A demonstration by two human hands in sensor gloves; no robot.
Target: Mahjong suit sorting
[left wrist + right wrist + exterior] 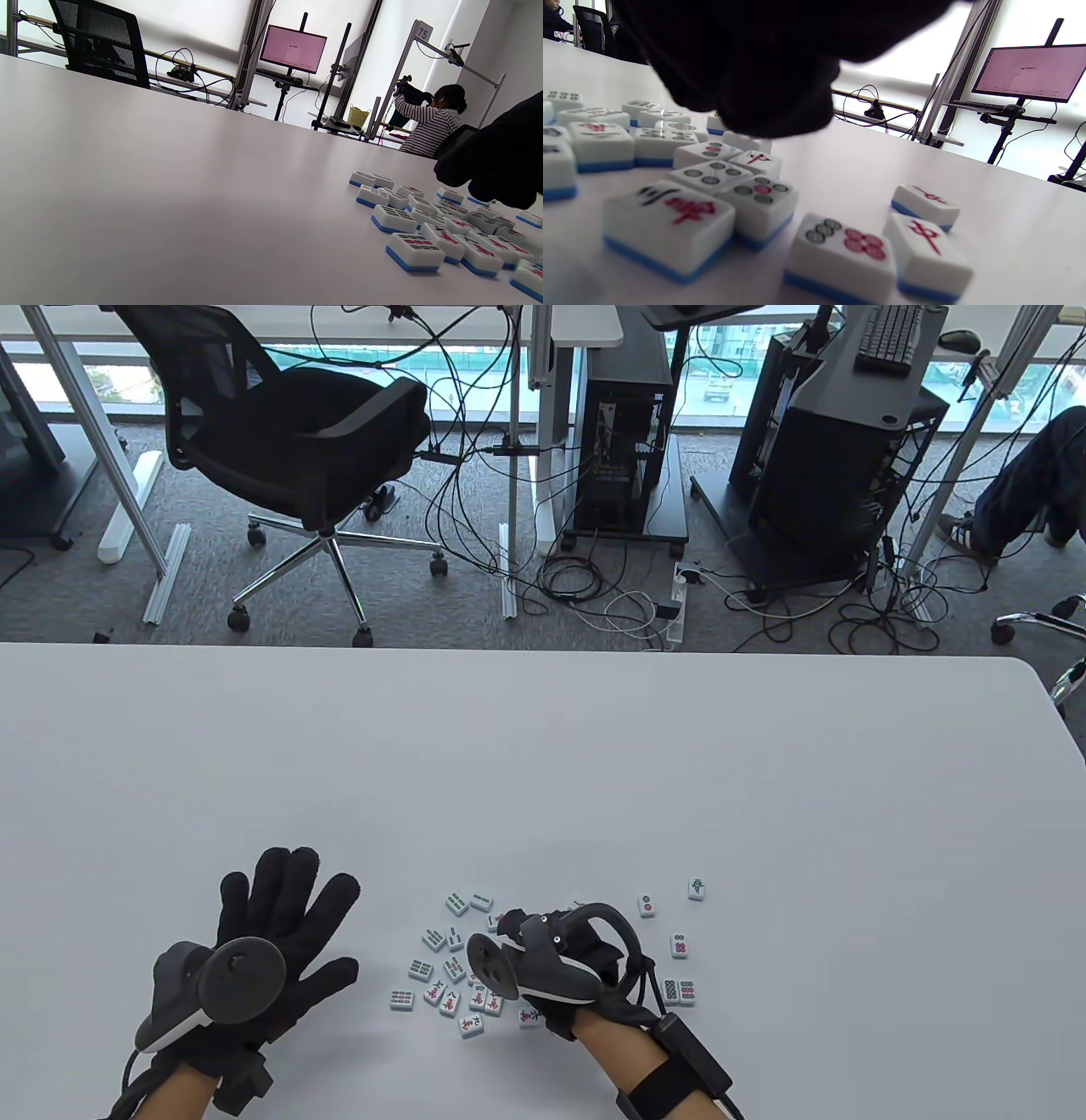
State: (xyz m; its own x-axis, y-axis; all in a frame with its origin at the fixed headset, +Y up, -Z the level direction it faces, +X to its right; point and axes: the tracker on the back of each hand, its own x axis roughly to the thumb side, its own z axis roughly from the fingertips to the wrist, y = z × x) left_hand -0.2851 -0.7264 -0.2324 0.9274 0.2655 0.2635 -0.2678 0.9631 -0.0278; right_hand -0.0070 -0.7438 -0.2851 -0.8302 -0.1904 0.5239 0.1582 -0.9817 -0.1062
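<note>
Table view shows the left hand [271,942] in its black sensor glove lying flat on the white table [543,763], fingers straight and spread, holding nothing, well to the left of the tiles. The small white mahjong tiles with blue backs [450,984] lie face up in a loose scatter near the table's front edge, between the two hands and under the right one. The right hand [560,959], also gloved in black with a grey tracker on its back, sits over the right part of that scatter; its fingers point down and are hidden beneath the tracker, so I cannot tell whether they are curled on a tile or loose. A few tiles lie apart to the right: a green-marked tile [696,888], a two-circle tile [646,905] and a pair of circle tiles [679,993] side by side

Left wrist view looks low across the table, with the tile scatter [441,228] at lower right and the dark glove of the right hand [496,165] hanging just above it

Right wrist view has the gloved fingers [763,72] of the right hand filling the top, blurred, just above the tiles; whether they touch one is unclear. A red-character tile [670,224] and a tile with circles [840,250] lie closest to the camera
</note>
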